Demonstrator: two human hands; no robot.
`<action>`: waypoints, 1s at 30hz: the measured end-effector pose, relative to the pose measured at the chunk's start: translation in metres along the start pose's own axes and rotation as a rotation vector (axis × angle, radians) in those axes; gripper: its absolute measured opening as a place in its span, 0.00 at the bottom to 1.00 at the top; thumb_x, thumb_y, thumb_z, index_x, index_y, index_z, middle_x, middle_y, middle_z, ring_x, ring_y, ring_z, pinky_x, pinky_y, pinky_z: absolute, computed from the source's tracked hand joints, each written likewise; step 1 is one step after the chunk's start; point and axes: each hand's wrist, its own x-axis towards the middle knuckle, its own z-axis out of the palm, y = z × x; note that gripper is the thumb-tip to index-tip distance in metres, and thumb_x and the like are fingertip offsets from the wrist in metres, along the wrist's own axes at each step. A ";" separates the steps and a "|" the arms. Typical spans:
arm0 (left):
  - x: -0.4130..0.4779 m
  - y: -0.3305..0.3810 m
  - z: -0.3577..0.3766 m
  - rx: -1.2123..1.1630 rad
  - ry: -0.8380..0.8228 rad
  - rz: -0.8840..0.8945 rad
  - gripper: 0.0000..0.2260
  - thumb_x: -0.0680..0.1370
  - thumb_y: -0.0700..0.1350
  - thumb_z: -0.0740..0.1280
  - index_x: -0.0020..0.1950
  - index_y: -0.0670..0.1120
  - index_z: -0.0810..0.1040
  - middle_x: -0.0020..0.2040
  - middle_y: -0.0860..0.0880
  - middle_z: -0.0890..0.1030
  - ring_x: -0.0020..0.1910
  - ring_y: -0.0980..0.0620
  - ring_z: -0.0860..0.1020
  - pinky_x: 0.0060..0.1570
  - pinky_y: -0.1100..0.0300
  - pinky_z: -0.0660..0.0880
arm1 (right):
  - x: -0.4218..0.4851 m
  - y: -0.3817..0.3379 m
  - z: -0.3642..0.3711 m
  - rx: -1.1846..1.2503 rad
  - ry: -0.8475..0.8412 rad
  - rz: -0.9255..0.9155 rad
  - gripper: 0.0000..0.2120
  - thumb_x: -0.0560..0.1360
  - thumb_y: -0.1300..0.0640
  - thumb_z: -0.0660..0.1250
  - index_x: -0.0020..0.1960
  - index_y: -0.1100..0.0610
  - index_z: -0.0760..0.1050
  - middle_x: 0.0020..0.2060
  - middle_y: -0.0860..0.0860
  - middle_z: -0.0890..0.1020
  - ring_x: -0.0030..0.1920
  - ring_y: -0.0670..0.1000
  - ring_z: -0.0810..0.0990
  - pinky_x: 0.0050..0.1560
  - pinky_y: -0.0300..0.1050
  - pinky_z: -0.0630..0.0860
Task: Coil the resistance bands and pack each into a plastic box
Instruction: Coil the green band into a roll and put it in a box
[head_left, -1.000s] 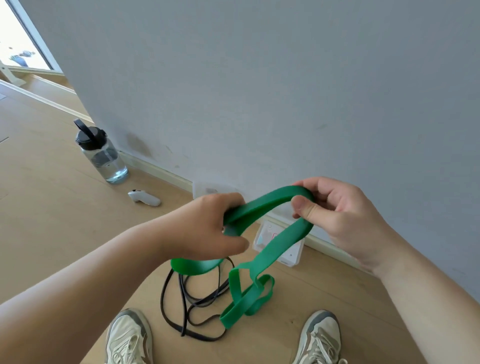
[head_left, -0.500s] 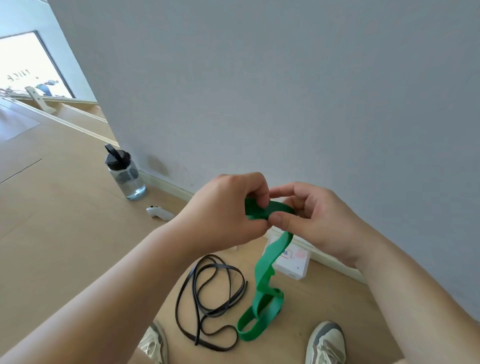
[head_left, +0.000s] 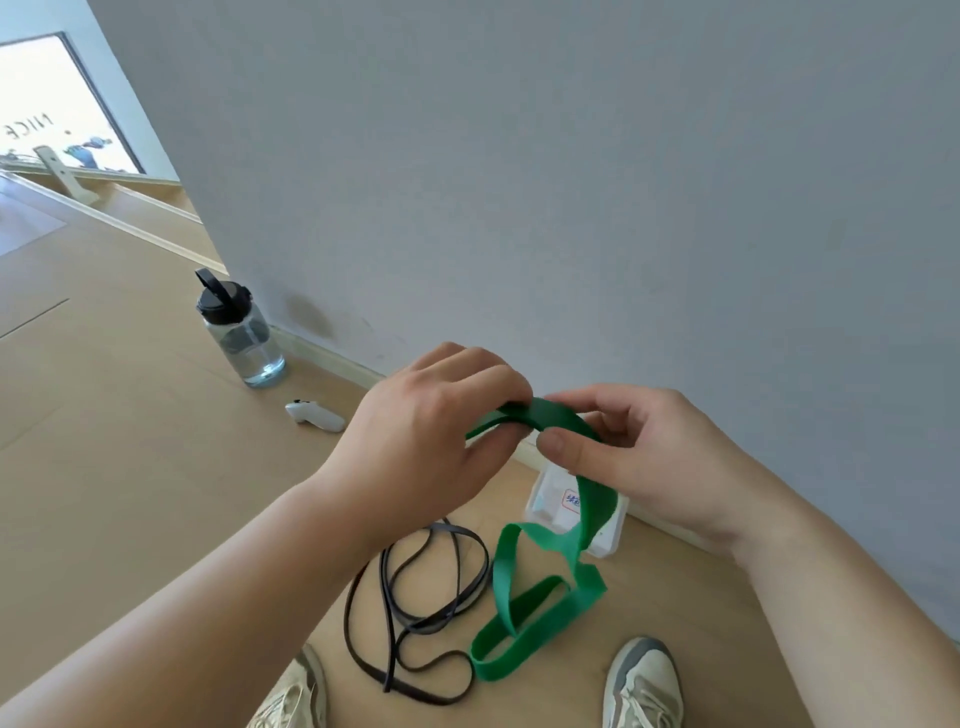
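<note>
Both the left hand (head_left: 431, 441) and right hand (head_left: 644, 457) pinch the green band (head_left: 545, 597) with closed fingers, its lower loops hanging to the floor (head_left: 130, 467) beside the black band (head_left: 415, 608).

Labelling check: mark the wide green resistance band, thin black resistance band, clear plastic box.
wide green resistance band (head_left: 540, 626), head view, hanging lower loop
thin black resistance band (head_left: 387, 613), head view, left strands
clear plastic box (head_left: 609, 538), head view, right rim

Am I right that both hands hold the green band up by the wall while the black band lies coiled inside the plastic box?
Not quite. In the head view the black band lies loose on the wooden floor, outside the plastic box by the wall. The rest stands: the left hand and the right hand both hold the green band up.
</note>
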 end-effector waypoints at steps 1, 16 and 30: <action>0.000 -0.001 0.002 0.003 -0.003 0.037 0.05 0.79 0.46 0.72 0.53 0.50 0.84 0.52 0.56 0.83 0.51 0.50 0.80 0.42 0.50 0.79 | 0.002 0.000 0.000 0.052 -0.002 -0.011 0.21 0.68 0.42 0.77 0.59 0.46 0.85 0.49 0.51 0.89 0.53 0.53 0.87 0.62 0.59 0.81; 0.001 -0.020 0.008 -0.095 -0.160 -0.214 0.32 0.72 0.51 0.79 0.73 0.60 0.70 0.67 0.65 0.73 0.57 0.61 0.77 0.54 0.66 0.76 | 0.018 0.019 -0.001 0.091 0.105 -0.047 0.09 0.78 0.59 0.72 0.56 0.49 0.86 0.48 0.47 0.89 0.51 0.47 0.87 0.59 0.51 0.81; 0.000 -0.018 0.012 -0.023 0.006 -0.096 0.09 0.76 0.53 0.70 0.52 0.52 0.85 0.44 0.57 0.83 0.35 0.52 0.79 0.32 0.53 0.78 | 0.018 0.021 0.007 0.154 0.004 -0.050 0.28 0.69 0.50 0.76 0.68 0.46 0.76 0.56 0.46 0.87 0.56 0.47 0.86 0.57 0.46 0.83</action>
